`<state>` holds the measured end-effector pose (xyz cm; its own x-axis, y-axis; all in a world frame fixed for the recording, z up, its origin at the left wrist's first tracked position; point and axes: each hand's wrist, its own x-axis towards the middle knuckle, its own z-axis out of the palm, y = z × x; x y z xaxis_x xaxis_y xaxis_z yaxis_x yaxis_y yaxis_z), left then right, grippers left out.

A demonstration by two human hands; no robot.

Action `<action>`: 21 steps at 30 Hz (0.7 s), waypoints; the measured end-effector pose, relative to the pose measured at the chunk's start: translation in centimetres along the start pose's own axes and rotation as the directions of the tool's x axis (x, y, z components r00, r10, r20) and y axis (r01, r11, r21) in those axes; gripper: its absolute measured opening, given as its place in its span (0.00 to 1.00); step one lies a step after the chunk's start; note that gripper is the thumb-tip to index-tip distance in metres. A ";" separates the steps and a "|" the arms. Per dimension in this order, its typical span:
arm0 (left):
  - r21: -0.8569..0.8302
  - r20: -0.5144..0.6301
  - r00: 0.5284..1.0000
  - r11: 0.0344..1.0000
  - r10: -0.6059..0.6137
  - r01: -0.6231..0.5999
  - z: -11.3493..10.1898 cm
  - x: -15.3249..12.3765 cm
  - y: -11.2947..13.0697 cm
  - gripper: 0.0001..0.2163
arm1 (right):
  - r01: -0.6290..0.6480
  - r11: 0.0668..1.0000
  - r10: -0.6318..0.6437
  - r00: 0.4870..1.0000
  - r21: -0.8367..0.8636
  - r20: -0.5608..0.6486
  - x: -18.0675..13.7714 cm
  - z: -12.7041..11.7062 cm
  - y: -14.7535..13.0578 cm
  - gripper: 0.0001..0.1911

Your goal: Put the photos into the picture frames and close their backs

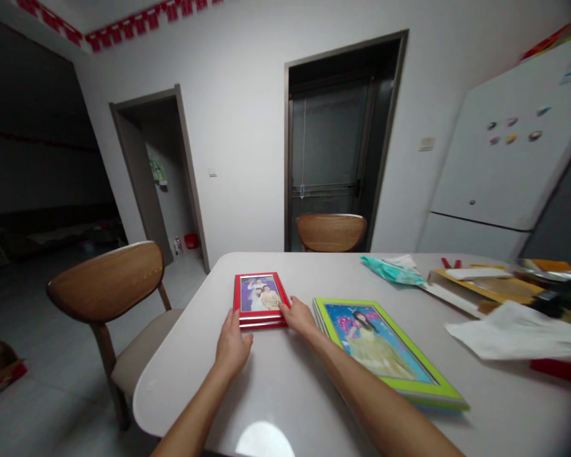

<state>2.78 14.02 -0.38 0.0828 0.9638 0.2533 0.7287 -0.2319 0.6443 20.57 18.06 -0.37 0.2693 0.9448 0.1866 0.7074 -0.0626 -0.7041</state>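
A small stack of red picture frames [261, 313] lies on the white table, the top one holding a photo of a couple in wedding clothes. My left hand [233, 349] touches its near left corner with stretched fingers, the thumb held apart. At the near right corner, my right hand [299, 317] grips the stack, thumb on the top frame and the other fingers mostly hidden along the side. Just right of it, partly behind my right forearm, lies a stack of larger lime-green picture frames [435, 395], the top photo showing a person in a yellow dress.
The white table [181, 374] also bears a teal and white plastic wrapper [393, 271], a yellow envelope [490, 285], crumpled white paper [518, 333] and red-handled scissors or pliers [451, 263]. Wooden chairs stand at the left [109, 279] and far side [332, 232].
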 end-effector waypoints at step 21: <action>-0.781 0.141 0.982 0.624 0.128 0.031 -4.5 -9.0 6.3 0.24 | 0.383 0.747 -0.326 0.924 0.544 -0.202 -15.5 -7.9 -4.4 0.26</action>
<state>3.54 3.32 4.63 0.2709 0.9348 0.2295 -0.0738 -0.2175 0.9733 18.44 1.16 5.22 0.1497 0.8281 0.5402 0.2754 0.4898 -0.8272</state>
